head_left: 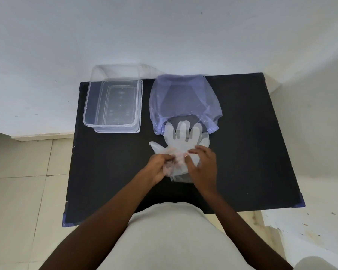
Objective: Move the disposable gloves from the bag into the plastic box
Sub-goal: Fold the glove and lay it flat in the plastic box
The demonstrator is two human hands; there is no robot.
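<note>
A stack of clear disposable gloves (180, 140) lies flat on the black table (252, 145), fingers pointing away from me, fingertips just over the mouth of the pale purple bag (183, 94). My left hand (158, 166) pinches the crumpled cuff end of the gloves. My right hand (203, 164) presses and grips the same cuff end from the right. The clear plastic box (90, 106) stands open at the table's back left, nothing in it, apparently resting on its lid.
The table stands against a white wall (164, 36). Tiled floor (23, 182) shows at left and right. My light-coloured clothing (170, 240) fills the lower middle, at the table's near edge.
</note>
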